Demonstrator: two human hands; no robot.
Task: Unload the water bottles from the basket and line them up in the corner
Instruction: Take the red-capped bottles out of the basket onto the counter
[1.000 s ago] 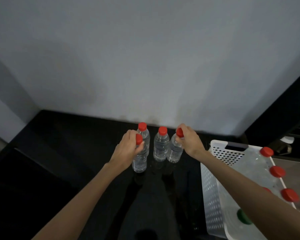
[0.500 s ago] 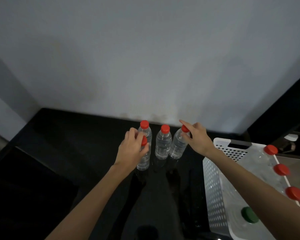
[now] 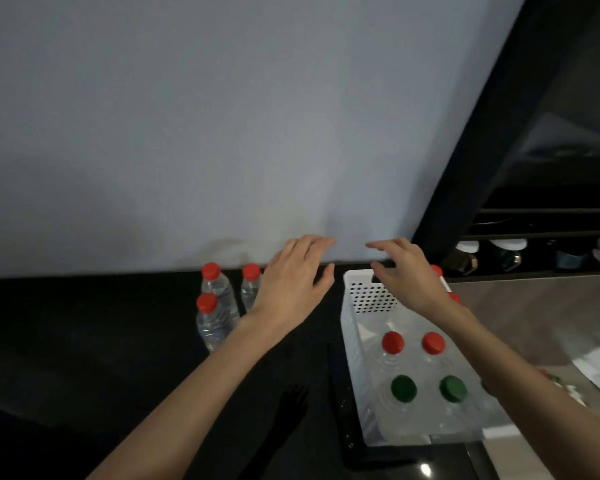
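Water bottles [image 3: 219, 296] upright, caps up; both hands [image 3: 293, 280] empty.

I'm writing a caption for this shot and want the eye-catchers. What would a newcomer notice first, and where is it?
Two bare hands, left and right, hover open and empty mid-frame before a plain grey wall. Below the right one, a white basket holds bottles with red caps and green caps. To the left, red-capped bottles stand on the black counter by the wall.
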